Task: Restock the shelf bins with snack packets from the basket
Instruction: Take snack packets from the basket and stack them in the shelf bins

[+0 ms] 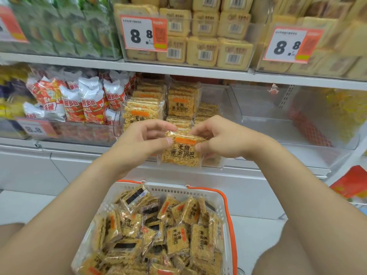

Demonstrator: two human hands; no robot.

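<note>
- The left hand [146, 135] and the right hand [218, 138] together hold one rice-crust snack packet [180, 153] just in front of the middle shelf's front edge, above the basket.
- Left thumb and fingers are pinched on the packet's upper left corner; right thumb and fingers are clamped on its upper right edge. The packet hangs upright, its printed face and orange label toward the camera.
- Behind the hands, a clear shelf bin [224, 102] holds matching packets, some stacked flat and others standing on edge toward its left side.
- To its right on the same shelf sits another clear bin [258, 124]; it looks bare inside, though glare makes that hard to confirm.
- To the left, a bin of red-and-white snack bags [83, 104] has a price tag [36, 129] at its front edge.
- The white basket [198, 190] with orange trim, below the forearms, is heaped with loose packets of the same snack [176, 239].
</note>
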